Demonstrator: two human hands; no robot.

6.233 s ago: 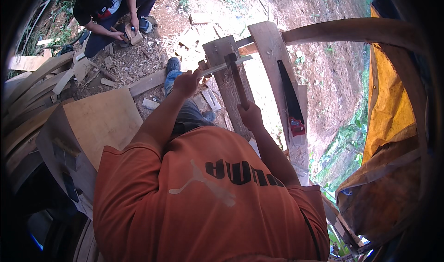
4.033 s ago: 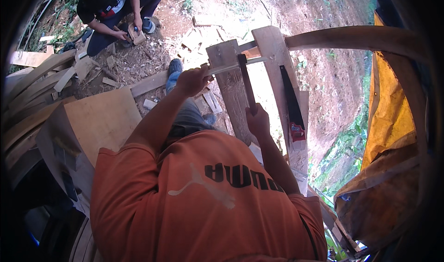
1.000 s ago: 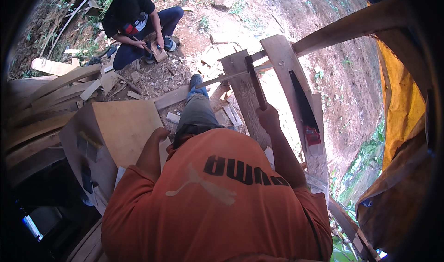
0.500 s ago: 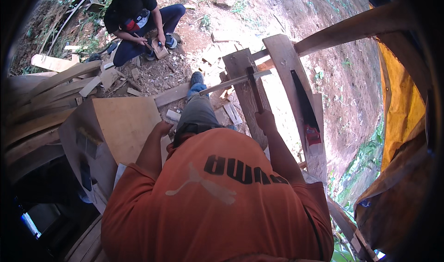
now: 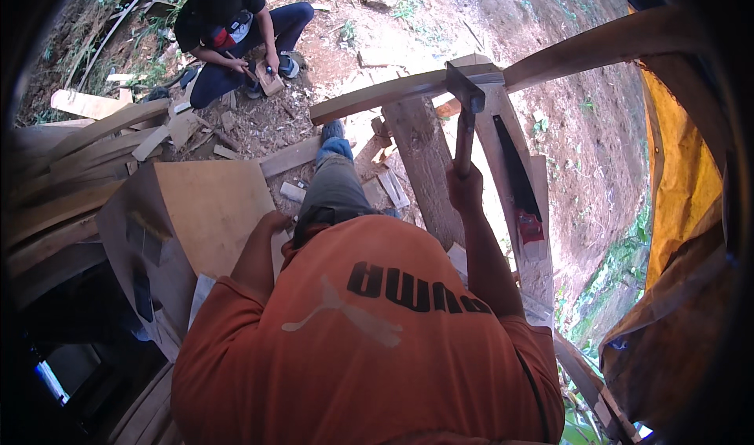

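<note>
my right hand (image 5: 465,184) was clenched round a hatchet-like tool (image 5: 470,99), whose head overlapped a wooden strip (image 5: 385,95) crossing two planks (image 5: 424,154); whether my left hand (image 5: 275,222) held anything, i couldn't tell. control, i judged, called for a firm grip.

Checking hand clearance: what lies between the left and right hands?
Head view: from left hand to right hand come the trouser leg, wood scraps, then a plank.
</note>
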